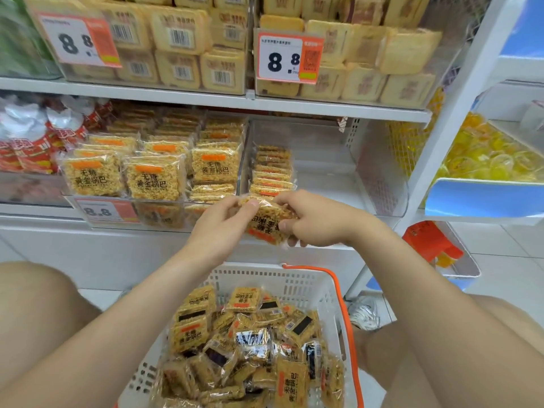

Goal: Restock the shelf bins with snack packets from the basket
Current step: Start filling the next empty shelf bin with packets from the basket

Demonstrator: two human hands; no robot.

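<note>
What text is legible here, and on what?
"8.8": upper left tag
"8.8": upper right tag
"8.8": lower tag, slightly blurred
"无糖 黄金锅巴": bin packets, held packet (upside down), basket packet (sideways)
All smaller print: too small to read.

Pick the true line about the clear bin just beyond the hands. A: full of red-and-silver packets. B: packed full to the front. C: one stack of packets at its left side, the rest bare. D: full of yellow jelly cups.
C: the clear bin shows a single stack of packets against its left wall and bare floor to the right of it.
</note>
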